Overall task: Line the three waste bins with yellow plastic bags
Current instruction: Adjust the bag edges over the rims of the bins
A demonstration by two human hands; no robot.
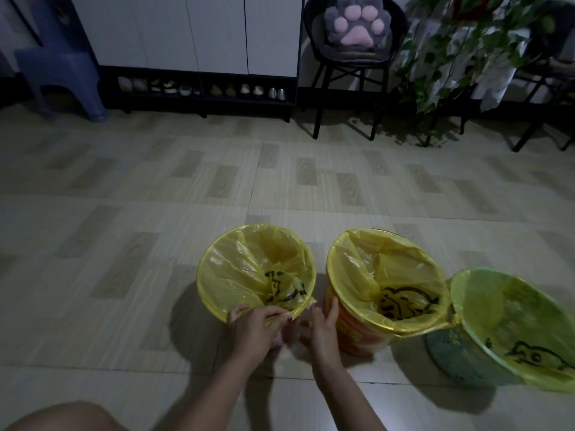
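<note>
Three waste bins stand in a row on the floor, each with a yellow plastic bag folded over its rim. The left bin (217, 293) is mostly covered by its bag (236, 265). The middle bin (351, 334) is orange and its bag (367, 269) carries a black print. The right bin (451, 353) is green-grey, with a bag (510, 312) inside. My left hand (252, 328) pinches the left bag's near edge at the rim. My right hand (320, 328) grips the same edge just beside it, between the left and middle bins.
A wood-pattern tile floor (155, 213) stretches ahead. At the back are a blue stool (59, 76), a white cabinet with a shoe shelf (199, 88), a black chair with a paw cushion (354, 26) and a trailing plant (460, 57). My knee (62, 418) shows at bottom left.
</note>
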